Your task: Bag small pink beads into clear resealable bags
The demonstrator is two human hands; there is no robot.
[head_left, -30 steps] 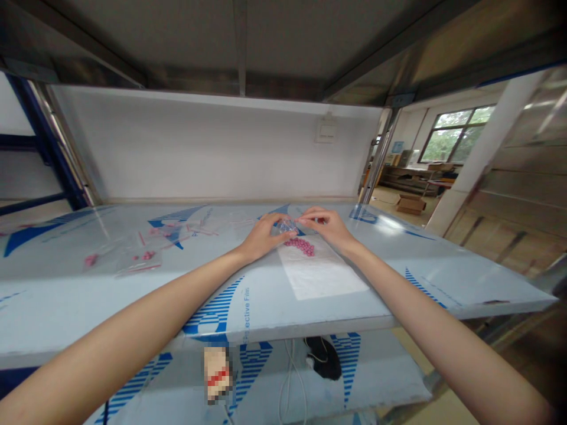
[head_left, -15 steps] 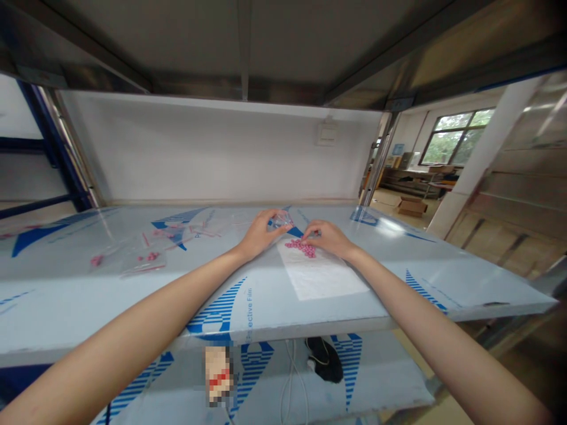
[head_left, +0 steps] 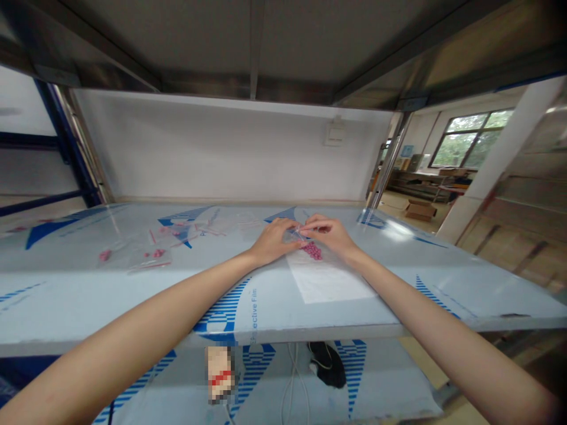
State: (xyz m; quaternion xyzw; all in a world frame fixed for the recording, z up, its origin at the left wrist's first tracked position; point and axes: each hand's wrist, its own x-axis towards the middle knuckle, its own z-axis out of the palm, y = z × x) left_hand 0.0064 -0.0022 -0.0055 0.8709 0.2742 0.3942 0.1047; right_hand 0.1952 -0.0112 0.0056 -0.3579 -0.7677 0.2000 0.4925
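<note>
Bench top (head_left: 106, 301) covered in blue-printed protective film, spanning the middle of the frame. Left hand (head_left: 275, 241) just right of centre, thumb and fingers curved around a small clear plastic bag (head_left: 293, 235), gripping it. Right hand (head_left: 330, 235) immediately to its right, fingertips drawn together at the bag; cannot tell whether a bead is pinched between them.

Pink beads (head_left: 313, 251) in a loose cluster just below the hands, on the upper part of a white sheet (head_left: 330, 280) that lies right of centre. Bag held above the cluster's upper left side.

Left-centre of the frame: clear zip bag (head_left: 150, 257) with a few pink beads inside, red strip along its lower edge. Another pink clump (head_left: 105, 255) to its left; more clear bags with red strips above, contents blurred.

Lower centre, on a lower shelf (head_left: 390, 378): pixelated block with a red band (head_left: 220, 375), white cables (head_left: 290, 383), a black object (head_left: 330, 366) too unclear to name. Upper right: window (head_left: 472, 139); below it, open cardboard box (head_left: 420, 209) on the floor.
</note>
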